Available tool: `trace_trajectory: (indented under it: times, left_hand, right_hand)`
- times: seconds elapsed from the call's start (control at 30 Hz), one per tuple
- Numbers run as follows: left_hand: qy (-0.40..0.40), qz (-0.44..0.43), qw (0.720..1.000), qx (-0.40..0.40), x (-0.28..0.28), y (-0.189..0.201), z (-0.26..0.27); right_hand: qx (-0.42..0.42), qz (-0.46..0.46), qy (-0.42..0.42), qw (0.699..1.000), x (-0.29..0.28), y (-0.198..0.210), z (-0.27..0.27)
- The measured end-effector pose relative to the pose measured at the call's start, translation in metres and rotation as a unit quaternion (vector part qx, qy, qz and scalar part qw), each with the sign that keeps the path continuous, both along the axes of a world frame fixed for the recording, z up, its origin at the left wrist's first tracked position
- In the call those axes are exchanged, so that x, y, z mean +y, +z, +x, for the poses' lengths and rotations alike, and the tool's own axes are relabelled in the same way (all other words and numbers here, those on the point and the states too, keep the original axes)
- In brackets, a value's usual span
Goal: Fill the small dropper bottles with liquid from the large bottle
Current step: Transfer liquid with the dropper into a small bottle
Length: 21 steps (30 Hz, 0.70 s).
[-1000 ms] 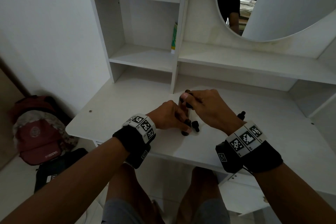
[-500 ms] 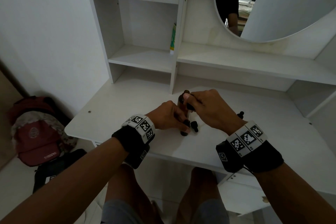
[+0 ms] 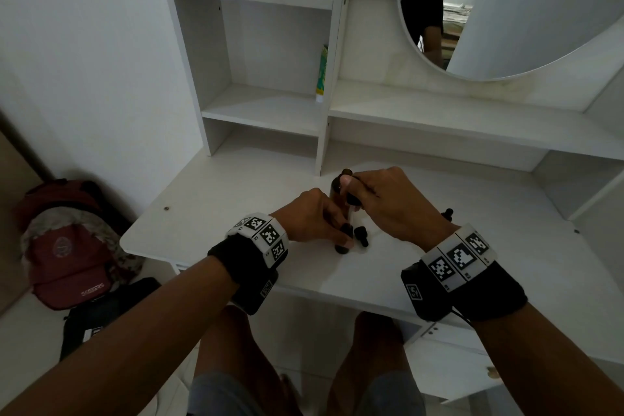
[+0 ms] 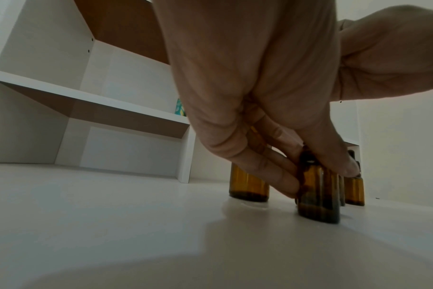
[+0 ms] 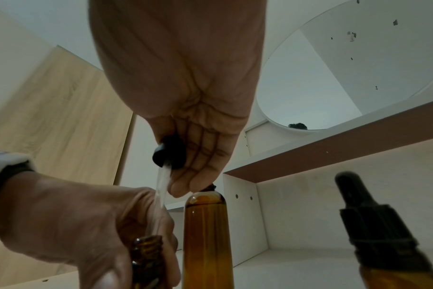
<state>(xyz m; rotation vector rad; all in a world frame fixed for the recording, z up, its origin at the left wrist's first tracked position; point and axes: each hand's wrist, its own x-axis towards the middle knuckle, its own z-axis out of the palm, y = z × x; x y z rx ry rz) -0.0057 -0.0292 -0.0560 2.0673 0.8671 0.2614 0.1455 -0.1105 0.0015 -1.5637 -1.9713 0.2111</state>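
On the white desk (image 3: pixel 236 199) my left hand (image 3: pixel 339 235) pinches a small open amber dropper bottle (image 4: pixel 319 197) that stands upright. My right hand (image 3: pixel 351 191) holds a dropper by its black bulb (image 5: pixel 169 154) just above it. The dropper's glass pipette (image 5: pixel 162 187) points down into the small bottle's threaded neck (image 5: pixel 147 246). Right behind them stands the large amber bottle (image 5: pixel 207 234), open and partly hidden by my fingers in the head view. Another small bottle (image 5: pixel 378 234), capped with its dropper, stands to the right, and a further capped one (image 3: pixel 361 235) sits beside my left fingertips.
White shelves (image 3: pixel 270 108) rise at the back of the desk, with a green tube (image 3: pixel 322 78) leaning in the corner of one. A round mirror (image 3: pixel 506 10) hangs at the upper right. A red backpack (image 3: pixel 64 246) lies on the floor to the left.
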Motion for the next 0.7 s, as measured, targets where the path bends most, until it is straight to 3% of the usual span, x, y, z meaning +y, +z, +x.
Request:
trace_trajectory:
  times: [0.27, 0.4, 0.7]
  left_hand:
    - [-0.003, 0.004, 1.0, 0.001, 0.002, -0.002, 0.0]
    - [0.002, -0.001, 1.0, 0.002, 0.002, -0.001, 0.0]
    - [0.005, -0.01, 1.0, 0.008, 0.003, -0.003, 0.0]
  right_hand:
    - [-0.021, 0.001, -0.012, 1.0, -0.001, 0.0, 0.001]
    - [0.013, -0.003, -0.032, 0.999, 0.001, 0.01, 0.004]
    - [0.132, 0.154, -0.113, 0.973, 0.017, 0.047, 0.02]
